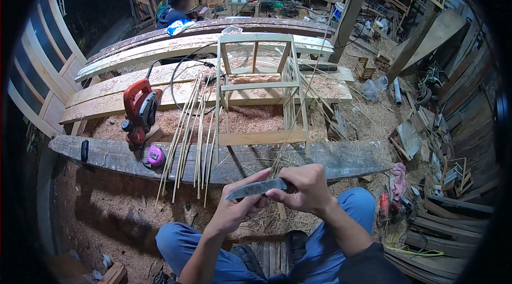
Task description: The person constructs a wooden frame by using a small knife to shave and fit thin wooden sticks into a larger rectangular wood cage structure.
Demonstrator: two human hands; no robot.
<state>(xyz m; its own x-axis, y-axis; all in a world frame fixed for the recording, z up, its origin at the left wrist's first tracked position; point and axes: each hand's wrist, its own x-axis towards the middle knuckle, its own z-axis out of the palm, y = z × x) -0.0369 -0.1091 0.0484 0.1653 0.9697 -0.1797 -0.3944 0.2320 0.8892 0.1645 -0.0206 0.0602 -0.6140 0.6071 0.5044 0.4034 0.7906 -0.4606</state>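
My right hand [306,188] is closed around the handle of a knife [256,189], its broad dark blade pointing left. Behind the blade, my left hand [237,206] is closed, its fingers curled under and partly hidden by the knife. A thin pale strip [276,162] rises away from between my hands and seems gripped by the left one; its lower end is hidden. Just beyond stands a light wooden frame [260,86] with slats. Several long thin sticks [198,140] lean to its left across a weathered plank [341,157].
On the left are a red power planer [140,110], a pink tape measure [155,156] and a small black object [85,150]. Long boards [114,97] lie across the middle amid shavings. A person [178,6] sits at the back. Scrap wood [448,241] is piled at right.
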